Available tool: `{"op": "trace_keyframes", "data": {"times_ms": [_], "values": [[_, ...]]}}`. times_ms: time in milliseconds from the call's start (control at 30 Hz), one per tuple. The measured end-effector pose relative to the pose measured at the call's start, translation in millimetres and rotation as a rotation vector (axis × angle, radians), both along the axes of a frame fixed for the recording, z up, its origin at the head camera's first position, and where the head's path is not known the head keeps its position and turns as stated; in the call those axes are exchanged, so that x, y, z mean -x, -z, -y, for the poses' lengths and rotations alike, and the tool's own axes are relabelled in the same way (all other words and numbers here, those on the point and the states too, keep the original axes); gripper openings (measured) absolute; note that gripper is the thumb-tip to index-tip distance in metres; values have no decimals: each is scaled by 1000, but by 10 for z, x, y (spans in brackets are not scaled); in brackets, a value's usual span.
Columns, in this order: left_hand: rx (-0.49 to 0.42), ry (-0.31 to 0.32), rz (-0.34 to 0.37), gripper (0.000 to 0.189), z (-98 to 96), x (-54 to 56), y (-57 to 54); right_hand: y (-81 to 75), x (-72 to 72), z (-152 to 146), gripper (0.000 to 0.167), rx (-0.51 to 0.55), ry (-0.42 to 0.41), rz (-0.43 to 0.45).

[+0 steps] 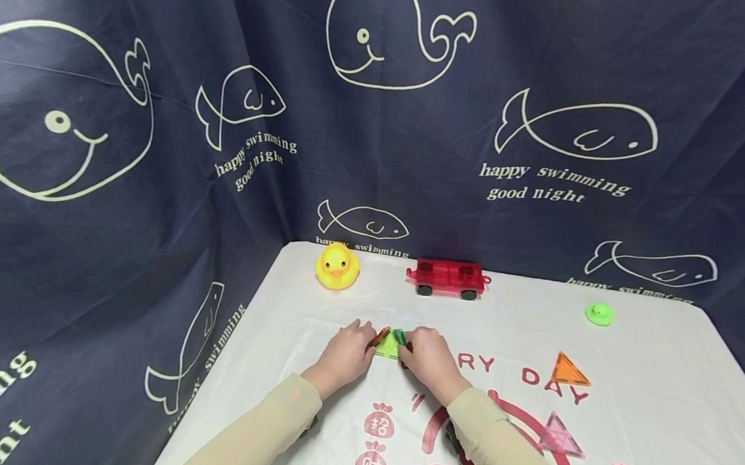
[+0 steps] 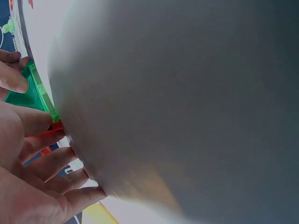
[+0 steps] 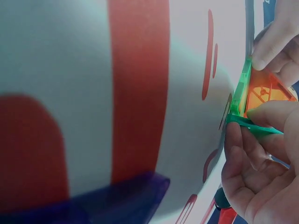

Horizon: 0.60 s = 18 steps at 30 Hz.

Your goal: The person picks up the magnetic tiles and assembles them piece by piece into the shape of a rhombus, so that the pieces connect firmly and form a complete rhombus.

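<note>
Three see-through magnetic tiles meet between the two hands at mid-table in the head view. The light green triangle tile [image 1: 388, 345] lies lowest, facing the head camera. My left hand [image 1: 346, 354] pinches the orange-red tile [image 3: 268, 91] on the left side, its thumb close to the light green edge. From the right, my right hand [image 1: 430, 360] pinches the dark green tile [image 2: 27, 97] between thumb and fingers. Both coloured side tiles stand tilted along edges of the light green one. Fingers partly hide them in the head view.
Behind the hands stand a yellow duck [image 1: 337, 268] and a red wheeled car base [image 1: 450, 278]. A small green duck [image 1: 599, 314] sits at the back right. Orange [image 1: 569, 371] and pink [image 1: 561, 437] triangle tiles lie on the right. A purple-blue translucent piece [image 3: 131, 200] shows below the right wrist.
</note>
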<state>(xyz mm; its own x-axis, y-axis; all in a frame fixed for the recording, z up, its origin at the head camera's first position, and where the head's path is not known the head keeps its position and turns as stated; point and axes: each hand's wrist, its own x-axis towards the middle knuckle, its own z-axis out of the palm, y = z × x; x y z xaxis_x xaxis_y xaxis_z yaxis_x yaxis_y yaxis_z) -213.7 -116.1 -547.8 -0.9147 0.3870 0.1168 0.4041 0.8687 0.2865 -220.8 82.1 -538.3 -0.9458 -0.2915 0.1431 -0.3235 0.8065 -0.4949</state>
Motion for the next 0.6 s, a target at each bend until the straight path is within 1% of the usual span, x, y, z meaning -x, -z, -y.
{"op": "trace_keyframes", "data": {"times_ms": [167, 300, 400, 500, 600], "values": [[2, 15, 2, 18, -6, 4, -4, -3, -17, 39, 15, -26, -3, 0], [7, 24, 8, 13, -7, 5, -15, -1, -39, 55, 5, -62, -15, -40], [2, 24, 18, 13, -7, 1, -28, -3, -60, 60, 20, -91, -53, -107], [-2, 28, 13, 11, -6, -5, -35, -9, -78, 64, 24, -121, -84, -166], [-7, 29, 11, 11, -4, -8, -31, -7, -84, 70, 25, -132, -90, -185]]}}
